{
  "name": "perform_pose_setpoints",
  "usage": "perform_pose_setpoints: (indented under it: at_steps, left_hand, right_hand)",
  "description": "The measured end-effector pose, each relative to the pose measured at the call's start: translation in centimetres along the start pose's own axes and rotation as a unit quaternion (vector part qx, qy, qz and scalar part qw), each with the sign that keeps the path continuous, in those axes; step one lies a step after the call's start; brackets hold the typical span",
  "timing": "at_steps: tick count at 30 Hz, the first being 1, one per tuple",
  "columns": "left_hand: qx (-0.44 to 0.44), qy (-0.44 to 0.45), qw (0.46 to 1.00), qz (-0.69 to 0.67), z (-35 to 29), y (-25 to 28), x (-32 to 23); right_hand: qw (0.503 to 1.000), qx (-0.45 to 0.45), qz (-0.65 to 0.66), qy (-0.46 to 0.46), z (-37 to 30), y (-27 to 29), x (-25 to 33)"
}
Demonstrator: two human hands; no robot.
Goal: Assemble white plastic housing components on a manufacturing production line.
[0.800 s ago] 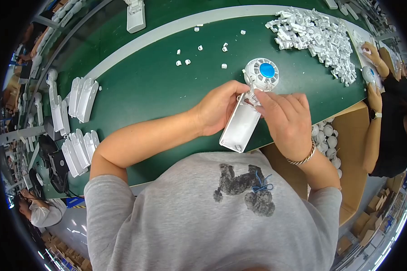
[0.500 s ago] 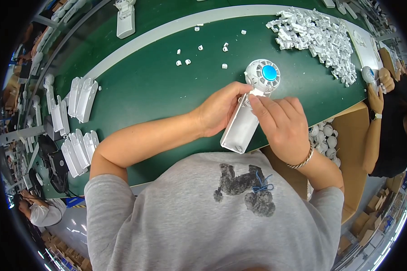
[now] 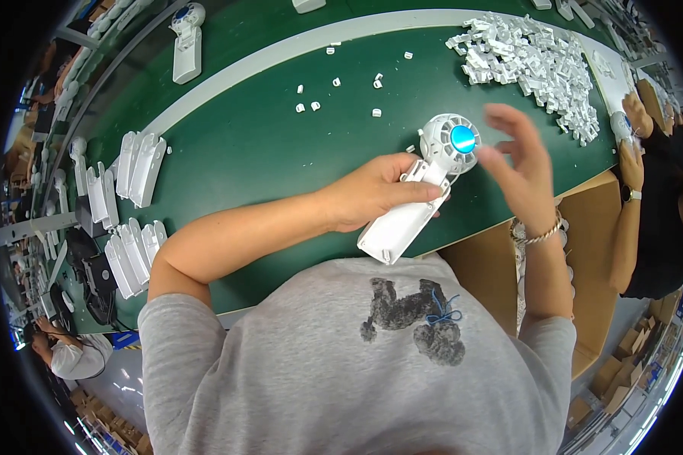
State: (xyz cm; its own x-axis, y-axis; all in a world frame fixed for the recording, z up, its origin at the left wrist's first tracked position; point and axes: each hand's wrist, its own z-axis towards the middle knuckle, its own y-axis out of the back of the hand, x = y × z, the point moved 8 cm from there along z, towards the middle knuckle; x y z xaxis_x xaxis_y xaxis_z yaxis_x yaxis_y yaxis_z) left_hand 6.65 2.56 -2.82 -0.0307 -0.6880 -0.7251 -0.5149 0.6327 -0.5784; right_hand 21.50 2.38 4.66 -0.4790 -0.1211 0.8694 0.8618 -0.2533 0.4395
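Note:
A white handheld fan (image 3: 402, 227) lies tilted across my front, its round slotted head with a shiny blue centre pointing away from me and up to the right. My left hand (image 3: 372, 193) is closed round its neck, with the thumb across the upper end of the open handle. To the right of the fan head, my right hand (image 3: 525, 171) is raised with its fingers apart and nothing visible in them. Its fingertips are slightly smeared by motion. Just left of the head, a small white piece (image 3: 410, 149) shows on the green table (image 3: 258, 167).
Several small white clips (image 3: 337, 82) are scattered beyond the fan. A large heap of white pieces (image 3: 535, 72) lies far right. White handle shells (image 3: 138, 171) stand at the left. A cardboard box (image 3: 596, 250) is at my right; a co-worker's arm (image 3: 628, 220) is beyond it.
My right hand has let go of the fan and moved up and right, opening. My left thumb now lies over the handle, and the fan head has shifted slightly right. A far fan has slid left.

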Motion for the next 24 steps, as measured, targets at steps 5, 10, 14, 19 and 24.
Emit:
perform_pose_setpoints:
  at_steps: [5, 10, 14, 19, 24]
  left_hand:
    - [0.028, -0.001, 0.999, 0.043, 0.1, 0.1, 0.7]
    - [0.015, -0.012, 0.996, 0.083, -0.1, 0.6, 0.5]
    - [0.013, -0.031, 0.99, 0.14, -0.2, 0.6, 0.4]
    - [-0.04, -0.042, 0.957, 0.286, -0.8, 0.1, -0.5]
    - [-0.055, -0.034, 0.93, 0.36, 0.1, 0.2, -2.3]
  right_hand:
    - [0.972, 0.126, 0.163, -0.108, -0.8, -4.3, -0.7]
    - [0.995, 0.064, -0.043, 0.06, -0.7, -3.0, 3.3]
    - [0.986, 0.062, -0.104, 0.117, -0.8, -3.0, 4.3]
    - [0.99, 0.113, 0.063, -0.055, -0.2, -4.2, -0.3]
    - [0.98, 0.091, 0.132, -0.115, -0.2, -3.7, -1.6]
